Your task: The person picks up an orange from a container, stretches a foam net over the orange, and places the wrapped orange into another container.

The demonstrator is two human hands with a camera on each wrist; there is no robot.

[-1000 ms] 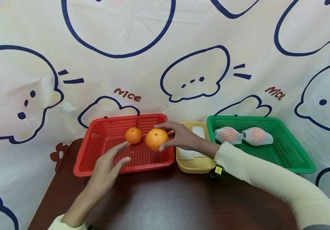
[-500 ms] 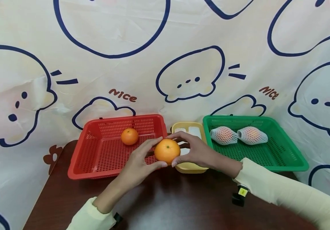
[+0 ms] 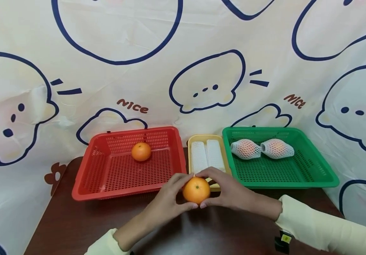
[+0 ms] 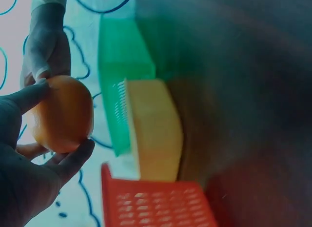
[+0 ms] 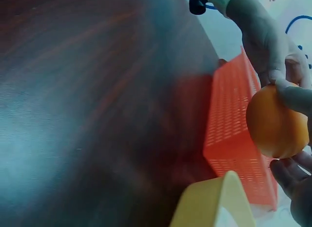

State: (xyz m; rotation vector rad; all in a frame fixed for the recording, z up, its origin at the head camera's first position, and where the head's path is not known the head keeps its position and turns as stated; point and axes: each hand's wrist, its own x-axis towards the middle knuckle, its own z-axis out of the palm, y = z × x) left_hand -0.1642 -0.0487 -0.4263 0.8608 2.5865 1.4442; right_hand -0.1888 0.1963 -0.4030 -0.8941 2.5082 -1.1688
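Note:
Both hands hold one orange point(image 3: 196, 190) above the table, in front of the yellow tray. My left hand point(image 3: 167, 200) grips its left side, thumb toward me and fingers behind. On the other side, my right hand point(image 3: 231, 191) grips it the same way, and the two thumb tips nearly meet. The left wrist view shows the orange point(image 4: 63, 114) between the hands, raised off the tabletop. A second orange point(image 3: 141, 151) lies in the red basket point(image 3: 128, 193), toward its back.
A yellow tray point(image 3: 190, 156) holds white foam net sleeves point(image 3: 214, 154) between the baskets. The green basket point(image 3: 285, 182) at right holds two net-wrapped fruits point(image 3: 246, 149) point(image 3: 277, 148). A printed cloth point(image 3: 138, 78) hangs behind the dark table point(image 3: 227, 230).
My right hand has brought the orange from over the red basket toward me and to the right. My left hand, empty a second ago, has come up and taken hold of it too.

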